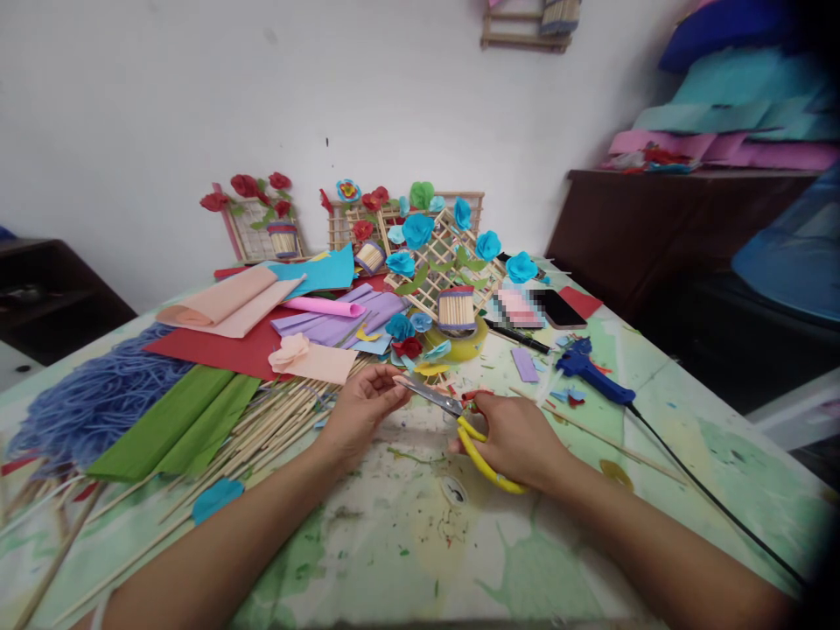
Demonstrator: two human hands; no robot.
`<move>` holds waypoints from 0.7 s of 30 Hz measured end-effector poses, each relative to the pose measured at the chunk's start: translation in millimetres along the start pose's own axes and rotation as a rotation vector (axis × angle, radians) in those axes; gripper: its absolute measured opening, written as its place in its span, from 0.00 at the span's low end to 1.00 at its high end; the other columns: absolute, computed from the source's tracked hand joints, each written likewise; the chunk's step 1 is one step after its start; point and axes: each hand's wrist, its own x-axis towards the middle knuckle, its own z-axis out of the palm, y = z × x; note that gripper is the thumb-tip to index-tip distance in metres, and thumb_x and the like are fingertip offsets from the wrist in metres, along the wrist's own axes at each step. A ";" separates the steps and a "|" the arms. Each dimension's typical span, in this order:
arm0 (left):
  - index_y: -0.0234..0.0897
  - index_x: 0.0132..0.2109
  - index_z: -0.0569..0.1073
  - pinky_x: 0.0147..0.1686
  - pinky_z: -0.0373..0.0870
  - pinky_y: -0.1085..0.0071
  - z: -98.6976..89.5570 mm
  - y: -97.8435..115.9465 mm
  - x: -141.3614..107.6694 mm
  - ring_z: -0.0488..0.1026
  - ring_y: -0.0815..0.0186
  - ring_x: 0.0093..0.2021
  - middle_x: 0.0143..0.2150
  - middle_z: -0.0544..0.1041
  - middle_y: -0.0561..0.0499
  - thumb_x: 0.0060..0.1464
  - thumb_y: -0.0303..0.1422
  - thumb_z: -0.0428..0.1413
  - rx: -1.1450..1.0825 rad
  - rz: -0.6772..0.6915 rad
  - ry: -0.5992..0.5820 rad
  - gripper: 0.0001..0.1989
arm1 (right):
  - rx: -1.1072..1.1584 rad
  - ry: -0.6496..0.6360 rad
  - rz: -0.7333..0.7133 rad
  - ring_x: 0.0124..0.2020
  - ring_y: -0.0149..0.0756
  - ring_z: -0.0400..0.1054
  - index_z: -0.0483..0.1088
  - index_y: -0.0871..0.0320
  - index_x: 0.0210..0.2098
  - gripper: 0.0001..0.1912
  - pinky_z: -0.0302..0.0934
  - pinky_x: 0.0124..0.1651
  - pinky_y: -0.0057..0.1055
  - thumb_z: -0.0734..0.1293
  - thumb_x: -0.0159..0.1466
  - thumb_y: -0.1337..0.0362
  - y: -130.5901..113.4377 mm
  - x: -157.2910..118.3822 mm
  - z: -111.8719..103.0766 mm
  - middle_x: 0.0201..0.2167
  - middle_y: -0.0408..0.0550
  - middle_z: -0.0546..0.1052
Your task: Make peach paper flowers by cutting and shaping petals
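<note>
Remote view, head camera. I have the yellow-handled scissors (454, 408) over the near middle of the desk (420, 569), between my 2 hands. Right hand (525, 433): fingers curled around the yellow handle, a small red piece (478, 396) by the index finger. Left hand (354, 411): thumb and fingertips pinched together at the blade tips; cannot tell whether they grip metal or a scrap.

Risks, my judgement:
1. Nipped left fingertips, if the blades close or slip while that hand is so near the tips.
2. Snagged cord (712, 494), if my right forearm swings outward; that would drag the blue glue gun (594, 372). Heat unknown; if hot, its nozzle could mark the nearby scraps (570, 395).
3. Toppled lattice (430, 262), if a sleeve or wrist bumps it; the blue paper flowers (418, 230) on it could crush.

Containers: a small stick basket (456, 311) stands at the front of the lattice, red and blue bands round it. 1 similar basket (283, 239) sits upright on the far-left panel (258, 229), below red flowers (244, 185); another (371, 256) tilts behind. Contents of all 3: cannot tell, mouths not readable.
</note>
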 end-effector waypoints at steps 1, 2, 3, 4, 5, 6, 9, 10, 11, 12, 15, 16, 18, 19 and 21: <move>0.34 0.34 0.72 0.40 0.71 0.71 -0.6 -0.6 0.3 0.73 0.70 0.33 0.30 0.75 0.53 0.39 0.28 0.65 -0.003 -0.001 -0.005 0.13 | 0.000 0.000 0.004 0.34 0.45 0.71 0.69 0.58 0.40 0.29 0.52 0.30 0.31 0.58 0.56 0.40 0.0 0.1 0.1 0.32 0.52 0.77; 0.34 0.33 0.72 0.40 0.71 0.71 -1.0 -1.2 0.5 0.73 0.70 0.33 0.30 0.75 0.53 0.39 0.28 0.65 -0.007 -0.003 -0.010 0.12 | 0.001 0.000 0.006 0.34 0.45 0.71 0.69 0.58 0.40 0.29 0.53 0.30 0.31 0.58 0.56 0.40 0.1 0.3 0.4 0.32 0.52 0.77; 0.34 0.33 0.72 0.40 0.71 0.71 -1.3 -1.7 0.6 0.73 0.70 0.34 0.30 0.75 0.53 0.39 0.28 0.65 -0.010 -0.005 -0.013 0.12 | 0.001 0.000 0.008 0.34 0.45 0.71 0.69 0.58 0.40 0.29 0.53 0.31 0.31 0.58 0.56 0.40 0.4 0.4 0.7 0.33 0.52 0.77; 0.33 0.32 0.72 0.41 0.71 0.70 -1.5 -2.0 0.7 0.73 0.70 0.34 0.30 0.75 0.52 0.39 0.28 0.65 -0.012 -0.009 -0.016 0.12 | 0.001 -0.001 0.008 0.35 0.45 0.71 0.69 0.58 0.40 0.28 0.53 0.31 0.31 0.58 0.56 0.40 0.6 0.4 1.0 0.33 0.52 0.77; 0.33 0.32 0.72 0.41 0.71 0.70 -1.6 -2.2 0.7 0.73 0.69 0.34 0.30 0.76 0.52 0.39 0.28 0.65 -0.014 -0.010 -0.017 0.12 | 0.002 -0.003 0.007 0.34 0.45 0.71 0.69 0.58 0.39 0.28 0.53 0.31 0.31 0.58 0.56 0.40 1.0 0.4 1.4 0.33 0.52 0.77; 0.33 0.32 0.72 0.42 0.70 0.70 -1.6 -2.4 0.8 0.73 0.69 0.34 0.31 0.76 0.52 0.39 0.28 0.65 -0.014 -0.011 -0.018 0.11 | 0.003 -0.003 0.004 0.34 0.45 0.71 0.69 0.58 0.39 0.28 0.53 0.31 0.31 0.58 0.56 0.40 1.3 0.4 1.8 0.33 0.52 0.77; 0.33 0.32 0.72 0.43 0.70 0.70 -1.8 -2.6 1.0 0.73 0.69 0.35 0.32 0.76 0.51 0.40 0.28 0.65 -0.017 -0.014 -0.016 0.11 | 0.008 0.005 -0.006 0.34 0.45 0.71 0.69 0.58 0.40 0.28 0.52 0.31 0.31 0.58 0.57 0.41 2.2 0.5 2.8 0.32 0.53 0.77; 0.33 0.32 0.72 0.43 0.70 0.70 -1.9 -2.7 1.0 0.73 0.69 0.35 0.32 0.76 0.51 0.40 0.28 0.65 -0.021 -0.016 -0.014 0.11 | 0.009 0.007 -0.009 0.34 0.44 0.70 0.69 0.58 0.40 0.28 0.52 0.31 0.31 0.58 0.57 0.41 2.4 0.5 3.1 0.32 0.53 0.77; 0.33 0.32 0.72 0.43 0.70 0.70 -1.8 -2.7 1.0 0.74 0.69 0.35 0.31 0.76 0.51 0.40 0.28 0.65 -0.026 -0.020 -0.012 0.11 | 0.008 0.008 -0.012 0.34 0.44 0.70 0.69 0.58 0.40 0.28 0.52 0.31 0.31 0.58 0.57 0.41 2.6 0.6 3.4 0.32 0.52 0.77; 0.33 0.32 0.72 0.43 0.70 0.70 -1.7 -2.8 0.9 0.74 0.69 0.35 0.31 0.77 0.52 0.40 0.27 0.65 -0.034 -0.025 -0.010 0.11 | 0.006 0.008 -0.014 0.33 0.44 0.70 0.69 0.58 0.39 0.28 0.51 0.30 0.31 0.58 0.57 0.40 2.7 0.5 3.6 0.31 0.52 0.76; 0.33 0.32 0.72 0.42 0.70 0.71 -0.8 -2.5 0.0 0.74 0.70 0.34 0.30 0.77 0.52 0.39 0.26 0.65 -0.058 -0.052 -0.010 0.10 | -0.004 0.018 -0.027 0.32 0.44 0.70 0.68 0.58 0.36 0.27 0.50 0.29 0.31 0.57 0.57 0.40 2.9 0.1 4.1 0.30 0.51 0.76; 0.33 0.31 0.72 0.42 0.71 0.71 -0.5 -2.3 -0.4 0.74 0.70 0.33 0.30 0.77 0.53 0.39 0.26 0.65 -0.065 -0.063 -0.012 0.10 | -0.005 0.025 -0.033 0.32 0.43 0.70 0.68 0.57 0.36 0.27 0.49 0.28 0.30 0.57 0.57 0.39 2.9 -0.1 4.2 0.30 0.50 0.76; 0.33 0.31 0.72 0.41 0.71 0.72 0.2 -1.9 -1.4 0.74 0.71 0.32 0.29 0.77 0.53 0.39 0.25 0.65 -0.077 -0.079 -0.016 0.11 | -0.004 0.039 -0.043 0.31 0.43 0.70 0.68 0.57 0.35 0.27 0.48 0.28 0.30 0.56 0.57 0.39 2.8 -0.5 4.3 0.29 0.49 0.76; 0.33 0.31 0.72 0.41 0.71 0.72 0.6 -1.7 -1.9 0.74 0.71 0.31 0.29 0.77 0.53 0.38 0.25 0.65 -0.081 -0.083 -0.016 0.11 | -0.004 0.043 -0.045 0.30 0.42 0.70 0.67 0.57 0.34 0.27 0.48 0.27 0.30 0.56 0.57 0.39 2.7 -0.5 4.3 0.29 0.49 0.76; 0.33 0.31 0.72 0.40 0.71 0.72 1.3 -1.4 -2.6 0.74 0.72 0.31 0.28 0.77 0.53 0.38 0.25 0.66 -0.090 -0.085 -0.015 0.11 | -0.006 0.047 -0.046 0.30 0.42 0.70 0.67 0.57 0.33 0.27 0.47 0.27 0.30 0.56 0.57 0.39 2.4 -0.3 4.5 0.28 0.49 0.76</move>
